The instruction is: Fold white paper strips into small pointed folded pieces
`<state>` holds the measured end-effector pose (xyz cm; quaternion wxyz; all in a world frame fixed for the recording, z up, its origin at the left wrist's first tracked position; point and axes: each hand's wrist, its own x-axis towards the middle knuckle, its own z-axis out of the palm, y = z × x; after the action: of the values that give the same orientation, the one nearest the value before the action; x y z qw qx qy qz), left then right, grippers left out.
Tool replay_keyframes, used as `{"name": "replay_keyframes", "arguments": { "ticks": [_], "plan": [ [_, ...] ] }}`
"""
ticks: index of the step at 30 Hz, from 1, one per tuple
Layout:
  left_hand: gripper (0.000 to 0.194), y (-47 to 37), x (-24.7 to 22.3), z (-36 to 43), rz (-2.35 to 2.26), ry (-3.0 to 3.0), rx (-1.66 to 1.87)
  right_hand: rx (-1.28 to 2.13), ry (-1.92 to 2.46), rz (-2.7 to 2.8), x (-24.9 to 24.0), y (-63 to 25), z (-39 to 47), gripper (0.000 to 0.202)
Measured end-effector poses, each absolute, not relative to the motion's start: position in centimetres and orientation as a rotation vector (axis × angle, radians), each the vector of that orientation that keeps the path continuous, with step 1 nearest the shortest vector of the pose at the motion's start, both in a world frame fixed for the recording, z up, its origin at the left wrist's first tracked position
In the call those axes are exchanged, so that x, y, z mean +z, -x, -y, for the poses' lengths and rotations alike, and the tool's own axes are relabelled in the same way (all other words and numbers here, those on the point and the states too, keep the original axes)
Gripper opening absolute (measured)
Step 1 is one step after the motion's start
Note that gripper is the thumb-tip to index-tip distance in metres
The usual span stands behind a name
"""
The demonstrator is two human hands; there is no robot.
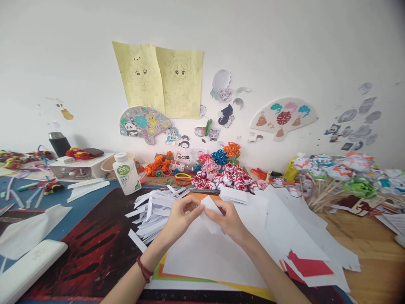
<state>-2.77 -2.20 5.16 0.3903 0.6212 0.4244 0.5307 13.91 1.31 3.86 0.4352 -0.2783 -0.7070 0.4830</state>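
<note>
Between my two hands is a small folded piece of white paper (211, 221), raised over the stack of sheets. My left hand (186, 211) pinches its upper left edge between thumb and fingers. On the other side my right hand (228, 217) grips it, with the thumb across its front. Below lies a large white sheet (190, 257), with orange, green and yellow sheets showing at its edges. Close to my left hand is a heap of cut white paper strips (152, 215).
A white bottle (127, 174) stands behind the strips. Red-and-white paper flowers (237, 178) lie along the wall. More flowers on sticks (319, 190) are at the right. Loose white paper (294, 232) and red scraps (311, 267) lie right of the stack. A long white case (34, 268) sits front left.
</note>
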Motion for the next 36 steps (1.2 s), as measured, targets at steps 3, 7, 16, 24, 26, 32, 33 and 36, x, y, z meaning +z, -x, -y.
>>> {"name": "replay_keyframes", "arguments": {
  "ticks": [3, 7, 16, 24, 26, 32, 33, 36],
  "plan": [
    [0.02, 2.82, 5.12, 2.17, -1.028, -1.499, 1.347, 1.204, 0.7, 1.753, 3.96, -13.98, -1.31, 0.032],
    [0.02, 2.91, 5.13, 2.22, -0.982, -1.439, 1.325, 1.26, 0.687, 1.768, 4.12, -14.23, -1.41, 0.029],
    [0.021, 3.02, 5.24, 2.24, -1.002, -1.488, 1.312, 1.289, 0.72, 1.765, 3.85, -14.34, -1.6, 0.032],
    [0.024, 2.8, 5.12, 2.22, -1.063, -1.513, 1.309, 1.295, 0.714, 1.767, 3.5, -14.39, -1.71, 0.027],
    [0.023, 2.76, 5.27, 2.25, -1.046, -1.495, 1.314, 1.306, 0.714, 1.762, 3.47, -14.43, -1.71, 0.028],
    [0.021, 2.98, 5.52, 2.18, -1.022, -1.48, 1.285, 1.276, 0.729, 1.764, 3.65, -14.37, -1.63, 0.029],
    [0.021, 3.05, 5.5, 2.16, -1.031, -1.467, 1.289, 1.273, 0.729, 1.763, 3.72, -14.34, -1.6, 0.029],
    [0.021, 3.26, 5.43, 2.14, -1.075, -1.425, 1.312, 1.307, 0.709, 1.763, 3.92, -14.35, -1.53, 0.028]
  ]
}}
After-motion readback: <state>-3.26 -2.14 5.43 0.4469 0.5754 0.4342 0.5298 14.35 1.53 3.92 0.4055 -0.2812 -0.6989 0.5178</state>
